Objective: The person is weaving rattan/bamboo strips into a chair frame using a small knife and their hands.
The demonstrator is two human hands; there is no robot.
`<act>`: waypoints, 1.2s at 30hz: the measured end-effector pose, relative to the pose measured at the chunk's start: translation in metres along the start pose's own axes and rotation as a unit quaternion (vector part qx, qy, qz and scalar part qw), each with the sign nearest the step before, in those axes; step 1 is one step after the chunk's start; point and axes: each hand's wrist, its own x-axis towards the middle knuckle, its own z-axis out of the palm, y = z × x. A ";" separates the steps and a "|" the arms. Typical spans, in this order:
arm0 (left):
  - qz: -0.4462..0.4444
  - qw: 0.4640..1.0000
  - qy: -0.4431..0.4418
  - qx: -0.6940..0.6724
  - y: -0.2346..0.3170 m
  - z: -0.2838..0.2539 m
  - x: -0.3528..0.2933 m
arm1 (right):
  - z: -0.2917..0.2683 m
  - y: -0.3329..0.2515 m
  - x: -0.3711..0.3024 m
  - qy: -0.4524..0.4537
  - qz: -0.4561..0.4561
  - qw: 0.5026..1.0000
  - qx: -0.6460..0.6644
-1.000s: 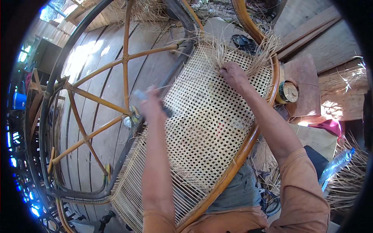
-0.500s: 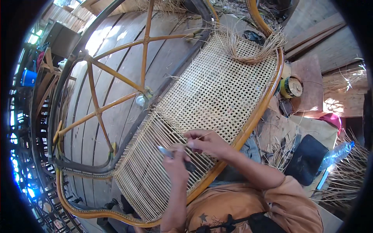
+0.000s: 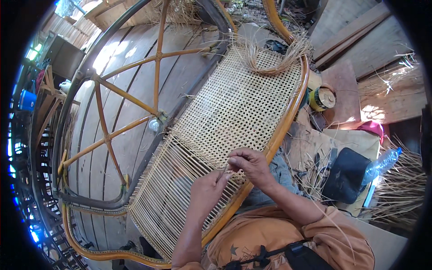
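My left hand (image 3: 208,188) is closed over the open-strand part of a cane seat panel (image 3: 243,96). A narrow dark edge sticks up from its fingers, which looks like the blade of the knife (image 3: 222,172); the handle is hidden. Close beside it, my right hand (image 3: 254,167) is closed, thumb and fingertips pinched together on what seems a thin cane strand. A pale strand (image 3: 335,223) trails past my right forearm and over my sleeve. Beyond my hands the panel is woven into an open mesh; nearer, at the lower left, only parallel strands (image 3: 166,193) run across.
A bundle of loose cane (image 3: 279,67) lies on the panel's far end. The curved rattan frame (image 3: 157,56) spreads to the left over floorboards. At the right are a yellow can (image 3: 321,98), a black case (image 3: 345,175), a plastic bottle (image 3: 382,167) and scattered cane strips (image 3: 396,202).
Both hands have shifted right over the panel, and the left wrist has turned so the bright knife blade no longer shows. The pale strand now shows by my right arm. The view has shifted slightly.
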 end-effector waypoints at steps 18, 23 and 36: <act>-0.064 0.996 -0.031 -0.051 -0.127 -0.082 0.151 | -0.188 -0.052 0.095 0.280 -0.191 0.750 -0.567; -0.030 0.993 -0.039 0.104 -0.163 -0.077 0.186 | -0.194 -0.052 0.097 0.278 -0.188 0.701 -0.630; 0.058 0.974 0.048 0.215 -0.084 -0.082 0.099 | -0.215 -0.116 0.041 0.319 -0.181 0.758 -0.540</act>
